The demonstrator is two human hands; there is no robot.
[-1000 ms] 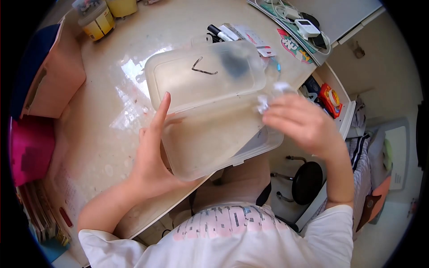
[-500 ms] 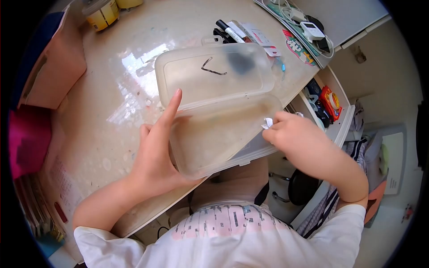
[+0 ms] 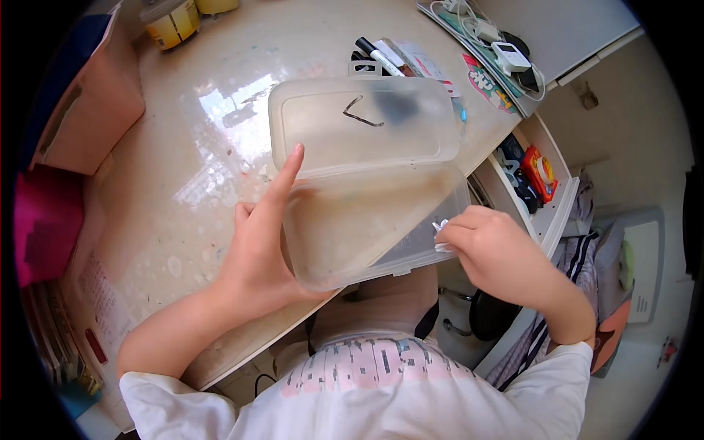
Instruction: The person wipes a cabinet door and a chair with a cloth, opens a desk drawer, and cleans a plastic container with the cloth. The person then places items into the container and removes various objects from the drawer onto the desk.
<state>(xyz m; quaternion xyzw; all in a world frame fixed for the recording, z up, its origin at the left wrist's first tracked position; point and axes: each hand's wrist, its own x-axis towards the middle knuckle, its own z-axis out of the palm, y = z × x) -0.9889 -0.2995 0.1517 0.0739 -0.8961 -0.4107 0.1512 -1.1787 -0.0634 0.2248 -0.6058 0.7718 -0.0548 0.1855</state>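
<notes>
A clear plastic box (image 3: pixel 345 227) with its hinged lid (image 3: pixel 315 132) flipped back hangs partly over the desk's front edge. The lid bears a black marker stroke. My left hand (image 3: pixel 257 242) grips the box at its left end, thumb stretched up along the side and the other fingers mostly hidden behind and below. In my right hand (image 3: pixel 488 242) a crumpled white tissue (image 3: pixel 441 233) is pinched between thumb and fingers, right at the box's right end wall.
Pens (image 3: pixel 379 56) and small packets lie behind the lid. An open drawer (image 3: pixel 561 158) with a red packet (image 3: pixel 541 174) juts out at right. Chargers and cables (image 3: pixel 506 55) rest on books at the back. A pink bin (image 3: pixel 92 103) stands at left.
My right hand with the tissue has moved down along the box's right end. The box and lid have shifted slightly right, with my left hand still on them.
</notes>
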